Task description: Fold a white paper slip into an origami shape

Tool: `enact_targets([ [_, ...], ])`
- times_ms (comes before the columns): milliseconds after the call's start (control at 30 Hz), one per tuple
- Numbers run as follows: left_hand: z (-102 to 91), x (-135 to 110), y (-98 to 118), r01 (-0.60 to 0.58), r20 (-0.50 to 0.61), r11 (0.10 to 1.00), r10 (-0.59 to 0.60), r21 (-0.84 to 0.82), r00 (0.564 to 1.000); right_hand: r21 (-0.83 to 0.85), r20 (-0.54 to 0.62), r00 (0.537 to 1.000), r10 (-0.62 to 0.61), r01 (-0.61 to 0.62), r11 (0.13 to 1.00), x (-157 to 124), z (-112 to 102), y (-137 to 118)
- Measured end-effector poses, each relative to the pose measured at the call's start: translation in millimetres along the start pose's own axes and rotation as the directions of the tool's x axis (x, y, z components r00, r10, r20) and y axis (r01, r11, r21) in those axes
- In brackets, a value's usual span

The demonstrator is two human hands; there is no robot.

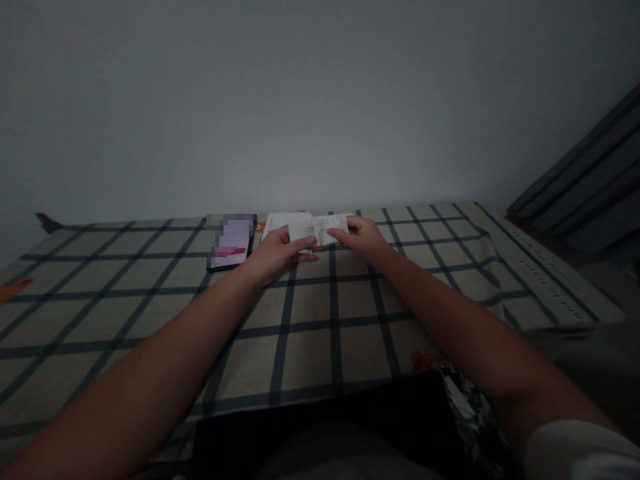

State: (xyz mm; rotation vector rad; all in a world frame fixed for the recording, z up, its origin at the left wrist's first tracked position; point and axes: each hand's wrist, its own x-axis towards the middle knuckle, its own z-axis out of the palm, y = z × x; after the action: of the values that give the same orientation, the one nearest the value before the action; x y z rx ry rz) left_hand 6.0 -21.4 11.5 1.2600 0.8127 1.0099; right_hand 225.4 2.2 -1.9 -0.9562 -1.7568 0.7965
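Note:
Between my two hands is a small printed paper slip, white with dark print that I cannot read. My left hand pinches its left end, thumb on top and fingers beneath. At the right end, my right hand grips it the same way, with the thumb laid on the print. Behind my left hand, a white sheet or booklet lies on the checked cloth, partly covered by the slip and the hand. A phone with a lit screen, partly blurred out, rests left of my left hand.
A cream cloth with dark checks covers the surface up to the plain wall. Grey curtain folds hang at the right. Lettering runs along the cloth's right edge. A dark pointed object stands at the far left corner.

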Motion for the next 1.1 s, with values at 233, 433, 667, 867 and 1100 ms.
enact_targets([
  [233, 1.7, -0.5, -1.5, -0.022, -0.105, 0.999, 0.025, 0.029, 0.994, 0.316, -0.031, 0.991, 0.127, -0.111, 0.942, 2.6, 5.8, 1.0],
  [433, 3.6, -1.6, -2.4, -0.017, -0.099, 0.999, 0.021, 0.039, 0.995, 0.245, -0.018, 0.989, 0.144, -0.136, 0.960, 4.2, 4.6, 5.7],
  [667, -1.4, 2.8, 0.3, -0.004, -0.122, 0.998, -0.003, -0.056, 0.993, 0.124, 0.041, 0.999, 0.029, -0.034, 0.992, 1.4, 0.8, 5.4],
  [867, -5.1, 0.4, 2.5, 0.036, -0.123, 0.978, -0.011, 0.203, 0.992, -0.012, 0.080, 0.996, -0.032, 0.033, 0.999, -1.3, -1.0, -2.2],
  [1100, -4.2, -1.7, -3.6, 0.049, -0.064, 0.946, -0.030, 0.320, 0.997, 0.092, 0.000, 1.000, -0.011, 0.011, 0.996, 0.6, 0.0, 0.3],
])
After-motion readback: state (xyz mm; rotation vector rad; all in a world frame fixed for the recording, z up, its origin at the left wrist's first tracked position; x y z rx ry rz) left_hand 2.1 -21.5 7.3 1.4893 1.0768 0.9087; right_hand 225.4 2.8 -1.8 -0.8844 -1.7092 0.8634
